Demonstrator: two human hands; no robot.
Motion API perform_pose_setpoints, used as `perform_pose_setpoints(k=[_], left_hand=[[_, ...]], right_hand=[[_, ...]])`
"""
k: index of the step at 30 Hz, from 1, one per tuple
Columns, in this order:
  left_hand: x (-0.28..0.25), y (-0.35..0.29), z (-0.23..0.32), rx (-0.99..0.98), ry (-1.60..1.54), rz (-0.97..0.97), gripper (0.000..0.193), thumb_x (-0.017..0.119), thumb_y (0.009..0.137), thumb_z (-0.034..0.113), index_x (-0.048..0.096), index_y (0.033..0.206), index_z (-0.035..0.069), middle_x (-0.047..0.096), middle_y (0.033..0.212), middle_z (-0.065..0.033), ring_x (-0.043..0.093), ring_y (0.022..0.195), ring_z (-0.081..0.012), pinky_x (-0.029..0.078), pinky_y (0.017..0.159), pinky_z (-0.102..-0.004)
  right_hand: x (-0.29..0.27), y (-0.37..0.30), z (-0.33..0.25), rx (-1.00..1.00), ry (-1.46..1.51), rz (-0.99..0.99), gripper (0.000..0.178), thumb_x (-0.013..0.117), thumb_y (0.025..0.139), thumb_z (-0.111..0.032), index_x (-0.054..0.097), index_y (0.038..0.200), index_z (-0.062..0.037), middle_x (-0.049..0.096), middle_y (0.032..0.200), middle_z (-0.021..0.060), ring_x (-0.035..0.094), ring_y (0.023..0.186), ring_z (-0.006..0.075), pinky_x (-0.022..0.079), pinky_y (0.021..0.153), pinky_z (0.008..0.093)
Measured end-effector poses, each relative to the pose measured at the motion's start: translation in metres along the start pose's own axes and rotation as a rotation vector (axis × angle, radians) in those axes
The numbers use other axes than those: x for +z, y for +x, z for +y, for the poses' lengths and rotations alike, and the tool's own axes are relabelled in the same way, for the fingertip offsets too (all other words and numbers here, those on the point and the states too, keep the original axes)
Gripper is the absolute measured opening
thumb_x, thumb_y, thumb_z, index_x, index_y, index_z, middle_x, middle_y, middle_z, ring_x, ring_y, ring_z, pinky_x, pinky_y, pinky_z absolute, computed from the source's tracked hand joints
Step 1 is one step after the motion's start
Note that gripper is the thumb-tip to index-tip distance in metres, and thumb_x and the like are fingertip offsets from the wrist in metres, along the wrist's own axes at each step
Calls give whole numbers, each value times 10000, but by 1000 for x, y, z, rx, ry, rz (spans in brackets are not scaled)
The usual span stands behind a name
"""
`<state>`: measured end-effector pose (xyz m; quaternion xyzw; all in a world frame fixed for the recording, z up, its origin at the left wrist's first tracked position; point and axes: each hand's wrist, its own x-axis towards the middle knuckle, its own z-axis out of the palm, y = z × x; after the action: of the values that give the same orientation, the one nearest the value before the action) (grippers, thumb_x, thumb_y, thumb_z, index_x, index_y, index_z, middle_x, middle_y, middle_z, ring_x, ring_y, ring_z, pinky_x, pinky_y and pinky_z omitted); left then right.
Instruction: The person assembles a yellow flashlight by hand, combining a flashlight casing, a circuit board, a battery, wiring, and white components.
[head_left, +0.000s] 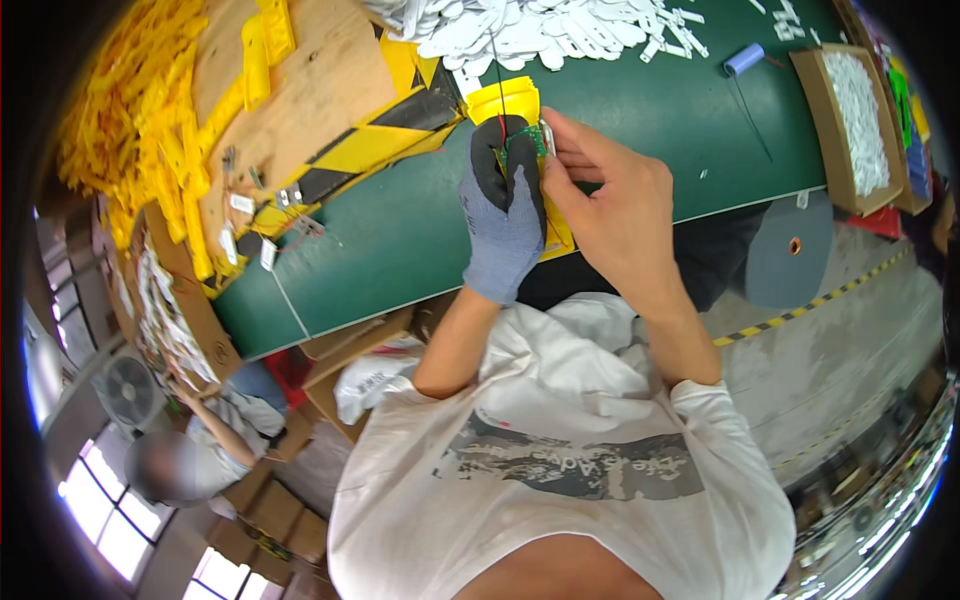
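My left hand (503, 230), in a grey glove with dark fingers, is closed around a yellow plastic housing (508, 98) at the near edge of the green table. Inside the housing lies a small green circuit board (524, 147). A red and a dark wire rise beside my gloved fingers. My bare right hand (625, 205) is closed at the right side of the housing, with thumb and fingers pinching a small white piece (547, 137) against the board's edge. What kind of piece it is cannot be made out, and its lower part is hidden by my fingers.
White plastic pieces (540, 35) are heaped beyond my hands. Yellow housings (130, 110) pile up on the wooden board at left, near small wired parts (268, 252). A purple cylindrical battery (743, 60) with wires lies right, before a cardboard box (843, 150). Another person (215, 440) sits lower left.
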<state>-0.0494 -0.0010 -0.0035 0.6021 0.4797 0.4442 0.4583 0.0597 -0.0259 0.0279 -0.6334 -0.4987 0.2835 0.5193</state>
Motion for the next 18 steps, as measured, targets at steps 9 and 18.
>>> perform_pose_setpoints(k=[9,18], left_hand=[[14,10,-2,53,53,66,180,525,938,107,506,1084,4,541,984,-73,503,898,-153,421,808,-291],[-1,-6,-3,-39,16,162,336,608,861,65,495,1169,-7,567,1115,-102,554,986,-201,448,865,-319]], right_hand=[[-23,16,-9,-67,-289,-127,278,567,809,-63,624,1074,-1,622,687,163,612,603,328,468,549,429],[-6,10,-33,-169,-529,-242,453,613,737,-76,560,1167,54,598,698,108,618,610,248,499,538,360]])
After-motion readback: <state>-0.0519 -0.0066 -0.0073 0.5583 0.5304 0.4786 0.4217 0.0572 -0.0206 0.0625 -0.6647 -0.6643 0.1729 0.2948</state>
